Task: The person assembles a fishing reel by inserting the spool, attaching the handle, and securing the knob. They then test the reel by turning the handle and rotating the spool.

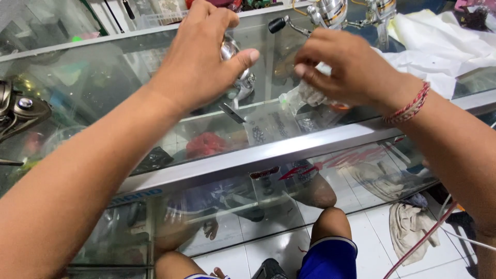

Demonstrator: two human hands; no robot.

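Your left hand (199, 54) reaches forward over the glass worktop (289, 150), back of the hand up, fingers curled down and thumb stretched out to the right; its grip is closed around a silver fishing reel (238, 77), of which only a shiny part shows below the palm. Just right of the reel, your right hand (346, 70) comes in from the right with the wrist bent, a red and white cord bracelet (411, 106) around it. Its fingertips pinch a small clear plastic bag (302, 95), which hangs crumpled just above the glass. The two thumbs point at each other, near but apart. Beyond the reel, at the far edge of the worktop, stands another silver reel (330, 13) with a black knob. Far left of your reel lies a dark reel (20, 111) on the glass. White sheets (444, 46) lie to the far right.
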